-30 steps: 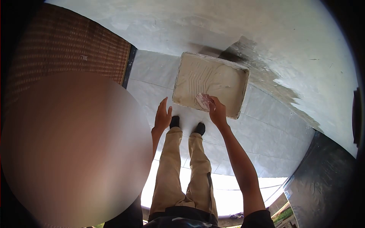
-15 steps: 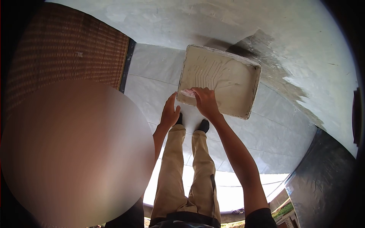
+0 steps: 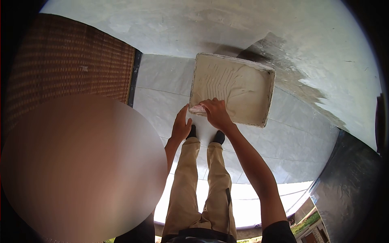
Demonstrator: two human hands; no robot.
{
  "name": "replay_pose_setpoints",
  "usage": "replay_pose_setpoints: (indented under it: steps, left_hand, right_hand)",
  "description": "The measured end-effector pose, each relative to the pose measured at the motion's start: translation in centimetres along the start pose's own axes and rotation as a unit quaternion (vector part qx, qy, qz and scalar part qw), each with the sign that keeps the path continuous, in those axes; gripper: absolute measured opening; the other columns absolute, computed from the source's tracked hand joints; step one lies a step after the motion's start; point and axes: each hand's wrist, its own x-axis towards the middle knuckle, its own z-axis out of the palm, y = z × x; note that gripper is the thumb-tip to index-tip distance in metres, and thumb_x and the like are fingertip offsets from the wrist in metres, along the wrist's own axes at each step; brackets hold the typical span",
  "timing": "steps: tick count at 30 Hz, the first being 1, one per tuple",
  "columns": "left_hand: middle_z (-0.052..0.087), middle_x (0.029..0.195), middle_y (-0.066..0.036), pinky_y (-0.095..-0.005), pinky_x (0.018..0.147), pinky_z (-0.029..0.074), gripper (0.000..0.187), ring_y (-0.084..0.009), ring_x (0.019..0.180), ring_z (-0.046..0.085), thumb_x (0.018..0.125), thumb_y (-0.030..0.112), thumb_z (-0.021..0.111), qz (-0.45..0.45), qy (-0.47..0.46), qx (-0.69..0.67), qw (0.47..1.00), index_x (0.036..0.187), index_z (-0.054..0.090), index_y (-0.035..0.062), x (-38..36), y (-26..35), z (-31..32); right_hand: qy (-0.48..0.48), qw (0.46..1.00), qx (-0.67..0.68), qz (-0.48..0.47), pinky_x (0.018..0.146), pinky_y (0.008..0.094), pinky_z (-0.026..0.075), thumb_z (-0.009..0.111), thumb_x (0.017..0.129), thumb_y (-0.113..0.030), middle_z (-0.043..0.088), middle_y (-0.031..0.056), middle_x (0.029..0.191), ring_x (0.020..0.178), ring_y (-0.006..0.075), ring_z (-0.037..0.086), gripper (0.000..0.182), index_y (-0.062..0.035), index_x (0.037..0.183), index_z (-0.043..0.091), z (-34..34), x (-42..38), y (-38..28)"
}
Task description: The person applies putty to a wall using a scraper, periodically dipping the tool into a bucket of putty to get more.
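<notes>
A shallow paint tray (image 3: pixel 243 91), coated in pale dried paint, lies on the tiled floor (image 3: pixel 291 141) close to the foot of a whitewashed wall (image 3: pixel 243 28). The right hand (image 3: pixel 216 113) rests on the tray's near left corner, its grip closed around a small whitish rag (image 3: pixel 197 108) that presses against the rim there — only an edge of the rag shows past the fingers. The left hand (image 3: pixel 181 126) hangs just beside that same corner, fingers straight and loosely spread, its grip wide and holding nothing; it does not touch the tray. Below the hands are the person's own tan trousers (image 3: pixel 198 190) and dark shoes (image 3: pixel 219 137), standing just short of the tray's near edge. A woven brown panel (image 3: pixel 73 60) lies along the floor's left edge.
</notes>
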Motion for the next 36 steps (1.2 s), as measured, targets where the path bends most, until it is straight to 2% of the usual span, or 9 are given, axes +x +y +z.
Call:
replay_pose_setpoints:
  steps: [7,10,19,21,27,34,36]
  left_hand:
    - [0.045,0.148,-0.019,-0.0424,0.116,0.034,0.067,-0.0344,0.138,0.041,0.088,0.002,0.057,0.007,0.003,-0.006,1.0,0.151,0.034,0.0041,-0.1,-0.2,0.0]
    - [0.041,0.153,-0.015,-0.0408,0.118,0.03,0.069,-0.0313,0.142,0.037,0.089,0.001,0.057,-0.016,-0.018,-0.014,1.0,0.153,0.032,0.0067,-0.2,-0.2,-0.1]
    - [0.041,0.152,-0.016,-0.0406,0.118,0.03,0.069,-0.0317,0.141,0.038,0.089,0.0,0.057,0.0,-0.014,-0.017,1.0,0.153,0.032,0.0063,-0.1,-0.5,0.0]
    - [0.041,0.152,-0.016,-0.0406,0.118,0.03,0.069,-0.0318,0.141,0.038,0.088,0.0,0.057,-0.001,-0.014,-0.018,1.0,0.153,0.032,0.0063,-0.1,-0.6,0.1]
    - [0.041,0.152,-0.016,-0.0408,0.118,0.03,0.068,-0.0319,0.141,0.038,0.089,0.0,0.056,-0.007,-0.017,-0.022,1.0,0.153,0.032,0.0061,-0.1,-0.5,0.1]
    - [0.042,0.151,-0.017,-0.04,0.118,0.029,0.063,-0.0316,0.142,0.037,0.091,0.0,0.052,-0.014,-0.003,-0.031,0.999,0.151,0.034,0.0038,0.0,-1.2,0.3]
    - [0.042,0.151,-0.018,-0.04,0.119,0.028,0.062,-0.0313,0.143,0.037,0.092,-0.001,0.051,-0.021,0.003,-0.041,0.999,0.151,0.034,0.0031,0.1,-1.3,0.0]
  right_hand:
    - [-0.003,1.0,0.013,0.024,0.082,0.0424,0.037,0.061,0.09,-0.006,0.07,0.0023,0.101,0.094,0.0245,0.059,0.02,-0.0132,0.108,0.066,-0.1,0.0,1.0]
    - [-0.014,0.998,0.033,0.048,0.085,0.0438,0.037,0.06,0.091,-0.006,0.07,0.0037,0.103,0.096,0.0266,0.059,0.022,-0.0128,0.111,0.066,0.0,-0.1,1.8]
    - [-0.093,0.984,0.102,0.116,0.096,0.0461,0.037,0.054,0.092,-0.005,0.068,0.0089,0.108,0.108,0.0291,0.059,0.025,-0.0111,0.113,0.065,-0.3,1.1,4.1]
    - [-0.094,0.98,0.124,0.127,0.097,0.0474,0.04,0.054,0.09,-0.003,0.068,0.013,0.108,0.108,0.0328,0.06,0.026,-0.0087,0.112,0.065,-0.3,1.2,4.3]
    - [-0.077,0.977,0.144,0.139,0.092,0.0475,0.048,0.054,0.087,-0.001,0.069,0.0181,0.107,0.105,0.0388,0.063,0.025,-0.0024,0.11,0.065,-0.5,1.9,3.8]
    - [-0.065,0.963,0.208,0.162,0.09,0.0434,0.051,0.055,0.088,0.0,0.069,0.0201,0.112,0.107,0.0377,0.065,0.025,-0.0019,0.111,0.064,-0.3,3.1,2.0]
    - [-0.054,0.947,0.249,0.194,0.09,0.0395,0.051,0.055,0.092,-0.002,0.069,0.0187,0.115,0.107,0.0339,0.066,0.023,-0.0011,0.113,0.063,0.8,3.2,2.6]
